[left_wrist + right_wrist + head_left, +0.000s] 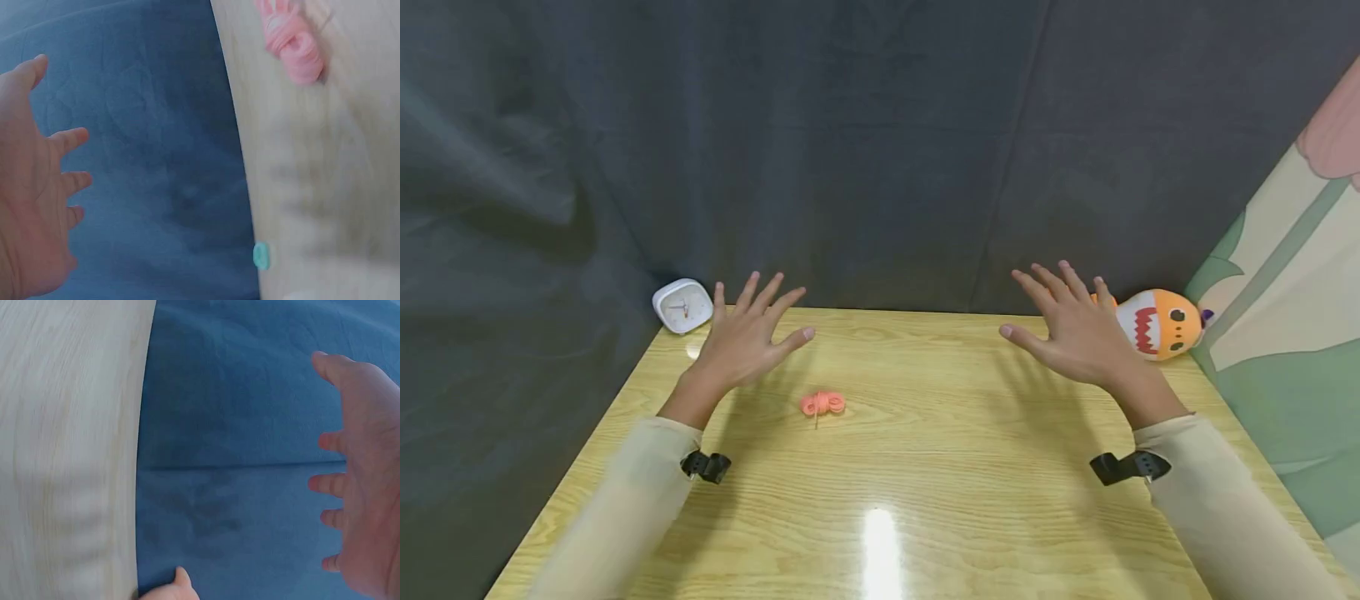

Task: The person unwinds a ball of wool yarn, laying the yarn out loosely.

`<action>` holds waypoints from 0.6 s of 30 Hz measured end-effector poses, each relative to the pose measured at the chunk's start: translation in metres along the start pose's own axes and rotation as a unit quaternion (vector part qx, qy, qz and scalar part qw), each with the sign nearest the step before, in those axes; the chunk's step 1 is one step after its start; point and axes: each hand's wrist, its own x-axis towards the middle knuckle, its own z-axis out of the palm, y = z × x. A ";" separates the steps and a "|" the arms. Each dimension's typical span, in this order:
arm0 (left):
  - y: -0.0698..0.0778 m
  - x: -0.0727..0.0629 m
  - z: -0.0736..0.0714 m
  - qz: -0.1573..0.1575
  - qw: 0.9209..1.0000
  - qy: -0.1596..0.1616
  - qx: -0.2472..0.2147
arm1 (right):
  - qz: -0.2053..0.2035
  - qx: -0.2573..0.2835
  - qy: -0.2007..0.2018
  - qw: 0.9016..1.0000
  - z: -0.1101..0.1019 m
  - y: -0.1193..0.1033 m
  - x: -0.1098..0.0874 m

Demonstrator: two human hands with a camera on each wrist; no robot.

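My left hand [739, 346] hovers above the left side of the table with its fingers spread, holding nothing. A tied bundle of pink cord [822, 404] lies on the tabletop to the lower right of that hand; the left wrist view also has this pink cord [299, 50] at its top. On the other side, my right hand [1078, 333] is raised with fingers apart and nothing in it. Closest to it is an orange and white shark toy [1161, 325], partly covered by the hand. Both palms show from the side in the wrist views.
A white clock [683, 306] stands at the table's far left corner. In the left wrist view a small teal object [261, 255] sits by the table edge. Dark cloth [880, 150] hangs behind the wooden table [925, 467], and a patterned cloth [1285, 333] at right.
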 end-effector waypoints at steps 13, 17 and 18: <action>0.004 -0.027 0.051 -0.044 0.991 0.013 -0.129 | -0.034 0.099 0.039 0.994 0.043 -0.039 0.003; 0.010 -0.034 0.066 -0.052 0.983 0.017 -0.177 | -0.045 0.128 0.034 0.990 0.058 -0.053 0.004; 0.011 -0.036 0.070 -0.055 0.980 0.017 -0.190 | -0.048 0.134 0.033 0.989 0.062 -0.056 0.004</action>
